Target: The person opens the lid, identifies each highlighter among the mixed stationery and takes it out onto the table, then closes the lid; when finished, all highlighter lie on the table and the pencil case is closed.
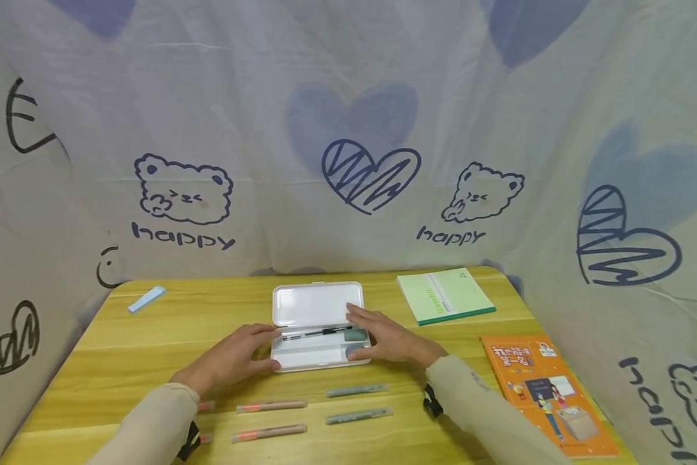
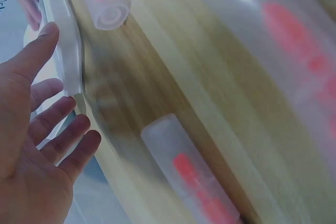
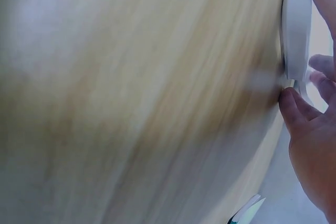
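A white pencil case [image 1: 307,358] stands on the table with its lid [image 1: 313,303] folded back. Inside its rear compartment lie a black-and-clear pen [image 1: 316,333] and a grey-green block [image 1: 355,335]; a blue-grey piece [image 1: 354,349] sits in the front right corner, partly covered by the right thumb. My left hand [image 1: 232,355] is at the case's left end, fingers spread and relaxed, thumb at the front corner. At the opposite end rests my right hand [image 1: 397,339], fingers extended towards the lid. The right wrist view shows its fingertips right at the case wall [image 3: 297,24].
In front of the case lie pink-brown pens [image 1: 272,405], some partly behind the left sleeve, and two green pens [image 1: 356,390]. A light-blue strip [image 1: 147,299] is at the back left. On the right are a green notebook [image 1: 447,296] and an orange book [image 1: 548,397].
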Available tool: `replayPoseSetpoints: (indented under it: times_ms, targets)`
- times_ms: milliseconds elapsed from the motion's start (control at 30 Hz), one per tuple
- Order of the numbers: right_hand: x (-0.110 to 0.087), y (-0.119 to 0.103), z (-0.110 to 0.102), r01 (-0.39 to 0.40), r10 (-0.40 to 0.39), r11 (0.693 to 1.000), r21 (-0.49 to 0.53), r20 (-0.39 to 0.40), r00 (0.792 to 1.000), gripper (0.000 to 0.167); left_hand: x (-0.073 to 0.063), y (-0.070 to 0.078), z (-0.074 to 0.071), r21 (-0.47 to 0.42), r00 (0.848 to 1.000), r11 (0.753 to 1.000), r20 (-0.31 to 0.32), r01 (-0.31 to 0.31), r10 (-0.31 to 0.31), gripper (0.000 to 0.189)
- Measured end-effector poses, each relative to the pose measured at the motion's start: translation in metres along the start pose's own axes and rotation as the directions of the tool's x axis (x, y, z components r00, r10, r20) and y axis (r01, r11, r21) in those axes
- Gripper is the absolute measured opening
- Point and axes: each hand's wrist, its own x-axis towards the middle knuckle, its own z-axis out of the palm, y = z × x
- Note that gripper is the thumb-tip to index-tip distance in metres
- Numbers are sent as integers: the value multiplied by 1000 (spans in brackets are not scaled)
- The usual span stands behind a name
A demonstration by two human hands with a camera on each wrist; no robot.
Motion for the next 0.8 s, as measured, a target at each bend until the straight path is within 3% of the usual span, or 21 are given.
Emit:
replayPoseSetpoints:
  times_ms: [167,267,367,467,667,700,800]
  targets:
    - [-2,-3,-3,-28,35,998,61,-123,992,95,0,-1,1,-1,1000,1000,2,13,-13,75]
    - [-1,-4,-5,-68,106,984,165,-234,966,90,-1,-1,1,-6,1000,1000,0,10,-10,75]
    - [3,-4,-5,-99,189,951,291,-298,936,85,-2,-1,1,-5,1000,1000,-7,-3,3,75]
    - [8,-3,-7,-136,280,895,425,-298,913,83,-2,-2,1,-4,1000,1000,-17,-21,21,74]
    - [13,-4,-18,-143,410,697,703,-227,884,83,-1,-1,2,2,999,999,-26,-43,43,71]
    - [14,-4,-20,-134,412,673,727,-218,885,81,-1,-1,2,2,999,999,-28,-45,45,70]
    - [14,-4,-22,-107,409,640,761,-219,886,68,-2,-1,2,0,999,999,-30,-44,44,68]
